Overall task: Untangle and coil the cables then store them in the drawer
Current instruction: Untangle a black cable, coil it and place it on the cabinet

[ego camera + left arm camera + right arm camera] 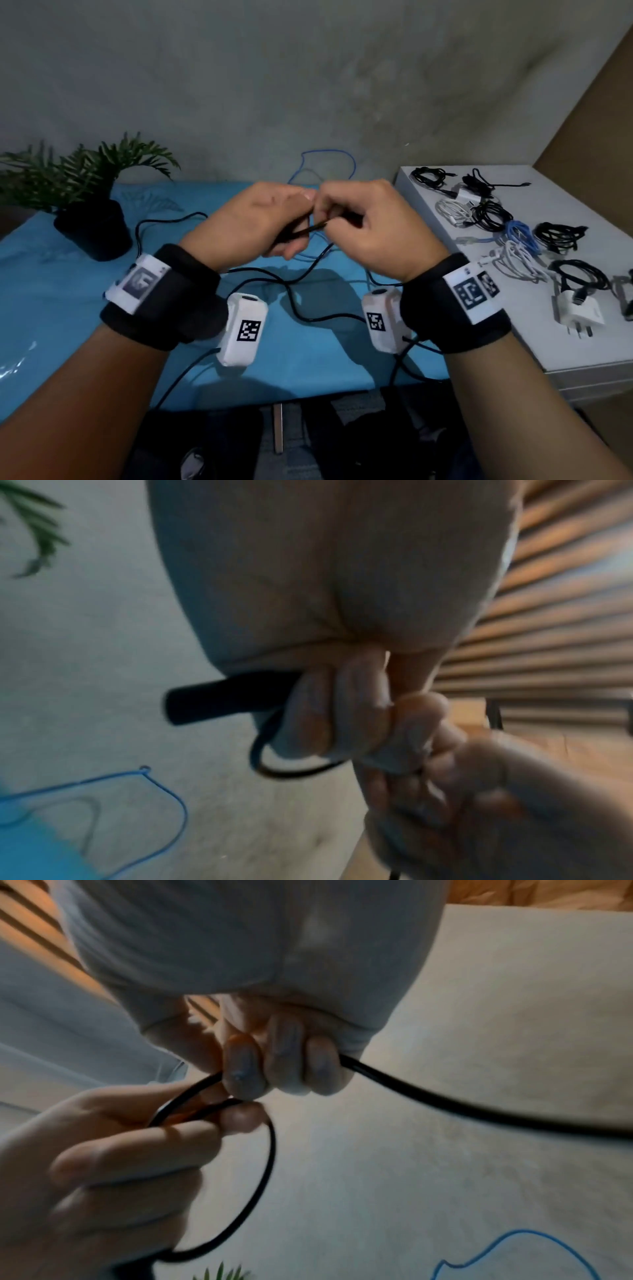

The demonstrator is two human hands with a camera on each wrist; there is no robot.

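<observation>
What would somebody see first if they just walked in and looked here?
First, the left hand and right hand raised together mid-picture, both gripping a black cable that trails over the blue cloth. Next, the coiled cables laid out on the white surface at right, and the potted plant at left.

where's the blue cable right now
In the head view the blue cable lies loose at the far edge of the blue cloth, against the wall, just beyond both hands.

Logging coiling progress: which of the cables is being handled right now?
The black cable, gripped by both hands. The blue cable lies untouched behind.
</observation>
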